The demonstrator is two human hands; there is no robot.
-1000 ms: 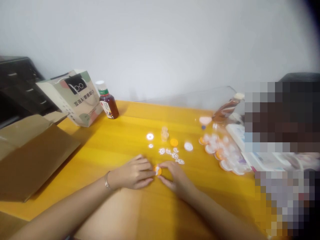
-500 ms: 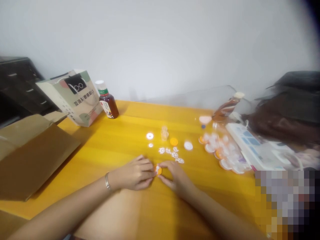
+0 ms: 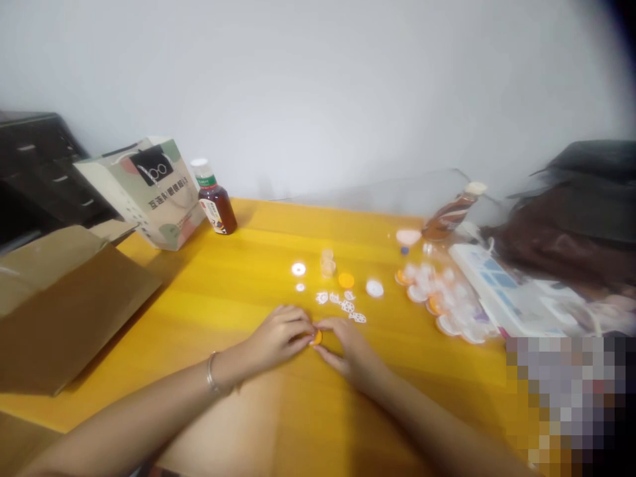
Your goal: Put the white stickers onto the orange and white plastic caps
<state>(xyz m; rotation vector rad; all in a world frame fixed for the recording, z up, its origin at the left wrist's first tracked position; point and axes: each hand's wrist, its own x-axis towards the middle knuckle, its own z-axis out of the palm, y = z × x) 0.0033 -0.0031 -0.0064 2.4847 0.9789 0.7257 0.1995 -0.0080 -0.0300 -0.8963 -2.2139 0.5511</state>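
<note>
My left hand [image 3: 279, 338] and my right hand [image 3: 348, 348] meet fingertip to fingertip low on the yellow table [image 3: 238, 291]. Both pinch a small orange disc [image 3: 317, 338], which the fingers mostly cover. A thin bracelet sits on my left wrist. Just beyond the hands lie several small white gear-like pieces [image 3: 342, 303], an orange disc [image 3: 346, 279], a white disc [image 3: 374, 288], a white ring [image 3: 298, 268] and a small clear cup [image 3: 326, 262].
A dark drink bottle [image 3: 214, 202] and a printed paper bag [image 3: 149, 192] stand at the back left. A brown cardboard box [image 3: 59, 305] lies left. A clear bag of white and orange pieces [image 3: 447, 298], a tilted bottle [image 3: 450, 218] and a white box [image 3: 501, 288] sit right.
My fingers have closed in over the orange disc, hiding its white part. The hands shifted slightly up the table. The head camera has drifted a little.
</note>
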